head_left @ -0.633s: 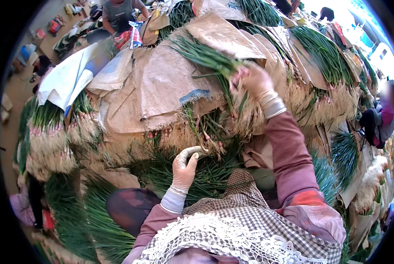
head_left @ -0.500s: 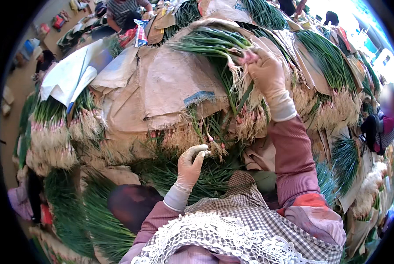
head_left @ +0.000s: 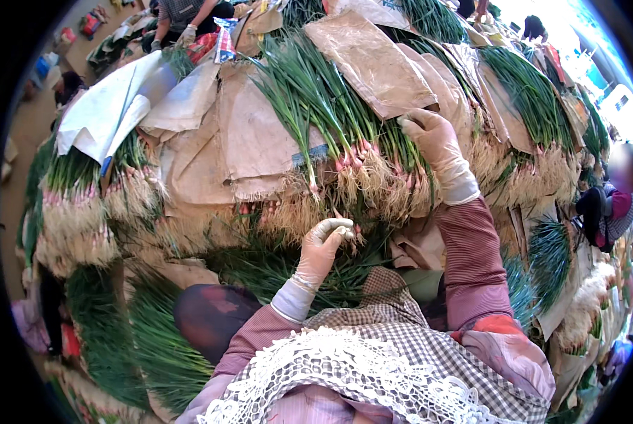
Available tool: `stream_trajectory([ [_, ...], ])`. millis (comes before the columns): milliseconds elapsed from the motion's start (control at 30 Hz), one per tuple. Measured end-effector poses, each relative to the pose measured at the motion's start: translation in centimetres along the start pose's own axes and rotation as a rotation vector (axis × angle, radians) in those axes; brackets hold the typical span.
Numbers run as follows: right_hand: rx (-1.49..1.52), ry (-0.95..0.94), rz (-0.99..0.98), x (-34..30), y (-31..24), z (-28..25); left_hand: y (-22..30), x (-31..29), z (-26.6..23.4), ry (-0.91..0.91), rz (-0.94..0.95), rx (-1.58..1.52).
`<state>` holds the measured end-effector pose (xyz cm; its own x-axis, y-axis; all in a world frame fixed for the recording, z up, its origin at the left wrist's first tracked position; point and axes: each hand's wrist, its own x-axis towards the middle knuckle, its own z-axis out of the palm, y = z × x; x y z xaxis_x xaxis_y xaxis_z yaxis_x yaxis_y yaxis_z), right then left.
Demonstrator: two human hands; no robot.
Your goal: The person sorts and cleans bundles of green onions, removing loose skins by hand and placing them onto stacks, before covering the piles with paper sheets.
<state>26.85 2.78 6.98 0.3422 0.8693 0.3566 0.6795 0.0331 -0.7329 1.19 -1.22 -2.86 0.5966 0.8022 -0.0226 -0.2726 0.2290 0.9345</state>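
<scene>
My gloved right hand [head_left: 433,140] pinches the lower edge of a brown sacking sheet [head_left: 373,60], which stretches up and away from the fingers. Left of it, a bunch of spring onions [head_left: 323,95] with pink bulbs and pale roots lies on the heap, leaves pointing away from me. Part of the sheet covers the right side of the green leaves. Below the roots, my gloved left hand [head_left: 320,256] is curled with thumb against fingertips; whatever is between them is too small to make out.
More sacking [head_left: 253,134] drapes the heap to the left, beside a white sheet [head_left: 108,102]. Further spring onions [head_left: 532,106] lie at the right, and loose green leaves [head_left: 164,339] at lower left. Other people sit around, one [head_left: 185,18] at the far left, another [head_left: 610,212] at the right.
My right hand has let go of the spring onions, which now lie on the heap, and has taken the sacking, drawn toward me over them. My left hand has shifted slightly right and up.
</scene>
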Motion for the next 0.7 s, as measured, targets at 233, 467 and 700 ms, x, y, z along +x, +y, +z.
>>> stream_trajectory([
  [233, -0.604, -0.373, 0.194, -1.7, -2.5, 7.8, 0.9, 0.2, -1.2, 0.046, -0.001, 0.091],
  [467, -0.095, -0.291, 0.106, -3.8, -3.4, 5.2, 1.3, 0.2, -2.0, 0.135, 0.065, -0.152],
  [700, -0.078, -0.312, 0.169, -6.1, -4.2, 8.0, 0.1, 0.7, -2.4, -0.054, -0.206, -0.625],
])
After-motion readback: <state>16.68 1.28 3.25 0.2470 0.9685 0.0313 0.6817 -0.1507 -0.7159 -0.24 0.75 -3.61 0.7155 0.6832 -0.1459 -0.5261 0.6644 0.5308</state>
